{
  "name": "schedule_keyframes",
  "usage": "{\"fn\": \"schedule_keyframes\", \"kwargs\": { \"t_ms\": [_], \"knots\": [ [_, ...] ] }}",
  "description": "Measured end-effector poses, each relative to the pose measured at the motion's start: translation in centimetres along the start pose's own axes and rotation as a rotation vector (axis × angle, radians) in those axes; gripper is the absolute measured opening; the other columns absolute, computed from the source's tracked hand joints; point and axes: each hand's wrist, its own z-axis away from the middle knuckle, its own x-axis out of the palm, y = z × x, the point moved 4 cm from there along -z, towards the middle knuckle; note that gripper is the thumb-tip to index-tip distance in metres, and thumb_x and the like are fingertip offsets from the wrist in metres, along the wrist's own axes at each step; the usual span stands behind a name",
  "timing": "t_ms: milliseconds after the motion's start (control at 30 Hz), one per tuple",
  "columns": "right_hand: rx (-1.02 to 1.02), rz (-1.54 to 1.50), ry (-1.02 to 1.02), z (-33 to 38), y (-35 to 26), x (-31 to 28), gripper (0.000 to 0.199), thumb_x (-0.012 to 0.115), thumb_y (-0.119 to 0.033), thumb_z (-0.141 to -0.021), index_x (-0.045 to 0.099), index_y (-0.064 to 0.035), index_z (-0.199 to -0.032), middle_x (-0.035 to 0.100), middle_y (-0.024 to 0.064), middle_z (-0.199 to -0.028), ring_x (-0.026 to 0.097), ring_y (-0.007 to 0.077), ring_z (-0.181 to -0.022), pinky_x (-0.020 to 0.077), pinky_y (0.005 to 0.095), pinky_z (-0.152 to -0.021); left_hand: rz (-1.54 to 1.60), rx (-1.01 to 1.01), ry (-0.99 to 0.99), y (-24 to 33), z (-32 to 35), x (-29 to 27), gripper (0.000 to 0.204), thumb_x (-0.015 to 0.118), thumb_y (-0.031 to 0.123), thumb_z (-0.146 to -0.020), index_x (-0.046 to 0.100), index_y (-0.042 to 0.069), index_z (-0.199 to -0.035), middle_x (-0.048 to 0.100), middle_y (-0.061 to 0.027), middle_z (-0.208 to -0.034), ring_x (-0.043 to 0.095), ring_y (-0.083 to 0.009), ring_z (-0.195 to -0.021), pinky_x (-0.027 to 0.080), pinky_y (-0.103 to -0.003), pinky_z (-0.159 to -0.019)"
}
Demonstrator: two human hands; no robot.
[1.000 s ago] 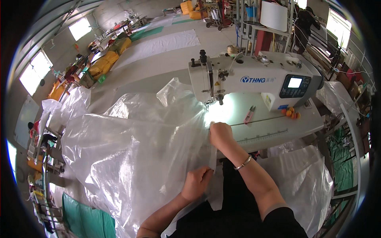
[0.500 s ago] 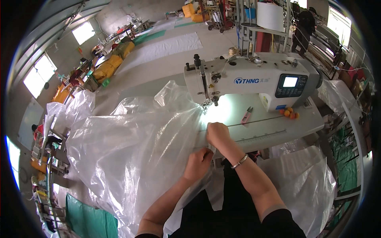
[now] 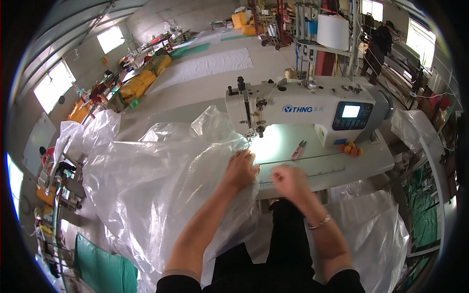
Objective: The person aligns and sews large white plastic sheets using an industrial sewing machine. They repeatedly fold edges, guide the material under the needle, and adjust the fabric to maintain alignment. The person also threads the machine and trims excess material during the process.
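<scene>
A large sheet of clear plastic film (image 3: 156,185) lies spread over the left of the sewing table and hangs off its near edge. My left hand (image 3: 240,170) presses flat on the sheet's right edge, just in front of the needle of a white industrial sewing machine (image 3: 303,110). My right hand (image 3: 289,179) is blurred, hovering low over the table's front edge with its fingers loosely curled; I cannot tell whether it pinches the film. A bracelet sits on the right wrist.
Pink thread snips (image 3: 298,150) and small orange balls (image 3: 352,149) lie on the white table (image 3: 361,163) under the machine arm. More clear plastic (image 3: 376,229) hangs at the right. Thread cones and a rack stand behind; a green mat (image 3: 102,266) lies on the floor.
My left hand moved up and right along the film to the spot in front of the needle. My right hand pulled back from the needle area toward the table's front edge.
</scene>
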Motion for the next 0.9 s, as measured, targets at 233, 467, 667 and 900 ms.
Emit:
{"fn": "schedule_keyframes", "kwargs": {
  "t_ms": [233,467,667,900],
  "knots": [
    [-0.037,0.56,0.961,-5.3,14.9,-27.7,0.034,0.055,-0.031,-0.098,0.062,-0.0054,-0.118,0.066,0.0123,-0.102,0.066,0.0231,-0.093,0.052,0.0363,-0.078,-0.056,-0.008,0.048,-1.7,0.8,0.6,0.054,0.059,0.033,-0.087,0.052,-0.002,-0.128,0.047,-0.0201,-0.14,0.038,-0.0331,-0.135,0.029,-0.044,-0.112],
    [0.892,0.064,0.573,-7.1,38.3,-38.1,0.044,0.047,-0.038,-0.099,0.061,-0.0019,-0.119,0.063,0.0052,-0.092,0.056,0.0161,-0.074,0.045,0.0321,-0.064,-0.031,-0.022,0.04,-1.7,0.5,1.1,0.055,0.058,0.034,-0.088,0.051,-0.001,-0.13,0.047,-0.0198,-0.14,0.037,-0.033,-0.136,0.028,-0.043,-0.112],
    [0.43,0.746,0.49,1.2,43.3,-38.7,0.038,0.049,-0.033,-0.099,0.065,-0.0052,-0.119,0.065,0.0026,-0.091,0.057,0.017,-0.075,0.0463,0.0339,-0.063,0.051,0.003,0.031,-1.4,-0.1,1.9,0.056,0.059,0.034,-0.087,0.05,0.003,-0.132,0.045,-0.0175,-0.141,0.036,-0.0328,-0.136,0.029,-0.043,-0.112],
    [0.428,0.257,0.922,5.2,31.5,-29.0,0.032,0.054,-0.023,-0.099,0.062,-0.0026,-0.122,0.067,0.0108,-0.112,0.064,0.0186,-0.097,0.0513,0.0309,-0.081,0.027,-0.074,0.113,-4.8,4.3,-2.2,0.055,0.065,0.023,-0.078,0.054,0.0,-0.126,0.054,-0.0173,-0.128,0.045,-0.0332,-0.125,0.039,-0.044,-0.103]
  ]
}}
